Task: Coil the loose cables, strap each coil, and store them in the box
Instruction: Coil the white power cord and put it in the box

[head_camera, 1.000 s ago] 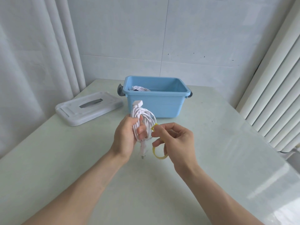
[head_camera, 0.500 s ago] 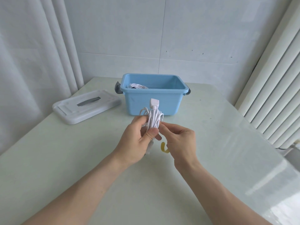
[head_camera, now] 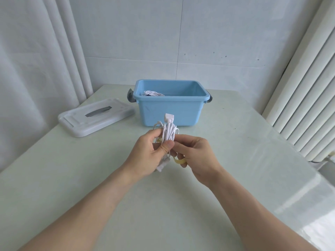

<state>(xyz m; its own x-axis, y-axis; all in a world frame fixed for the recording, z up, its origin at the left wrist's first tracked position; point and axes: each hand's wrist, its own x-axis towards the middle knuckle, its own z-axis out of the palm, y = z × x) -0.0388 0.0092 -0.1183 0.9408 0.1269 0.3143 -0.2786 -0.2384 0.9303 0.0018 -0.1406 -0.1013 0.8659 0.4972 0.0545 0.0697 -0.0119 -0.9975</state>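
My left hand [head_camera: 148, 154] grips a coiled white cable [head_camera: 168, 132] at its middle, thumb across the front; a white plug sticks up from the top of the coil. My right hand [head_camera: 195, 156] pinches a yellow strap [head_camera: 178, 161] that runs round the coil, its loose end curling below my fingers. Both hands hover above the table in front of the blue box [head_camera: 170, 113]. Another white cable coil [head_camera: 153, 93] lies inside the box at its left.
The box's white lid [head_camera: 96, 119] lies flat on the pale green table [head_camera: 90, 178] to the left. A curtain hangs on the left, a white radiator [head_camera: 304, 98] stands at the right edge, and a tiled wall runs behind.
The coil has turned so its plug points straight up, and both hands have closed together around its middle. The yellow strap's loop has shrunk to a short tail under my right fingers.
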